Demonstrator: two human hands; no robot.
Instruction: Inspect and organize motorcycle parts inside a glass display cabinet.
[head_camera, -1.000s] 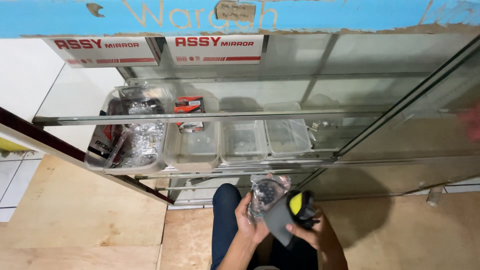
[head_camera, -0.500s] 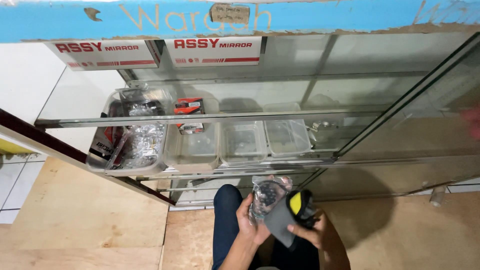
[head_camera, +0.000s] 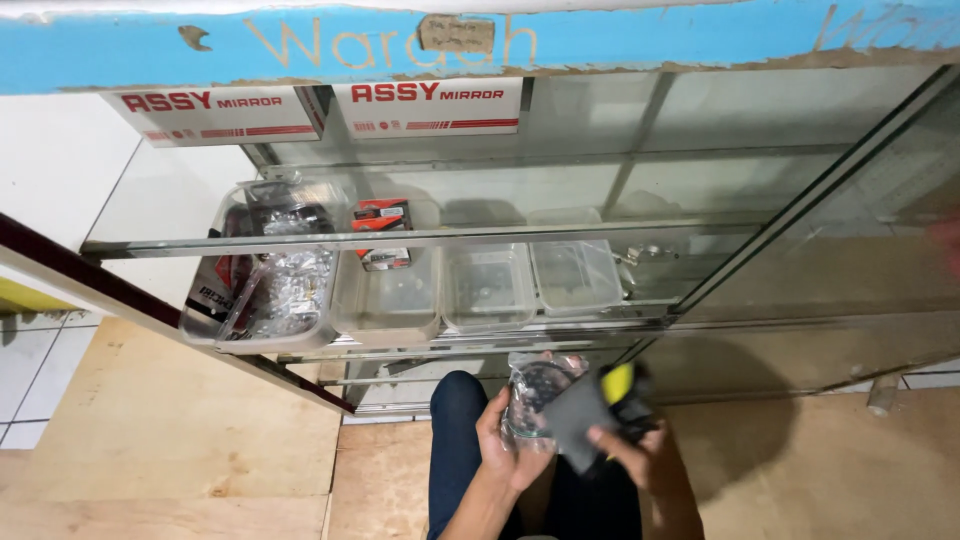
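Head view: glass cabinet (head_camera: 640, 200), plywood floor (head_camera: 170, 430), white tiles (head_camera: 25, 380).

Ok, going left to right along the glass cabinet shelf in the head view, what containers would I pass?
Large clear tub of bagged parts → clear tub holding a red and black packet → small clear tub, nearly empty → another small clear tub.

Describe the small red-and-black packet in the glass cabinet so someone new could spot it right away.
Start at the glass display cabinet and find the row of clear plastic tubs on its shelf. The red-and-black packet stands in the second tub from the left. The tubs to its right look nearly empty, and the left one holds silvery bagged parts.
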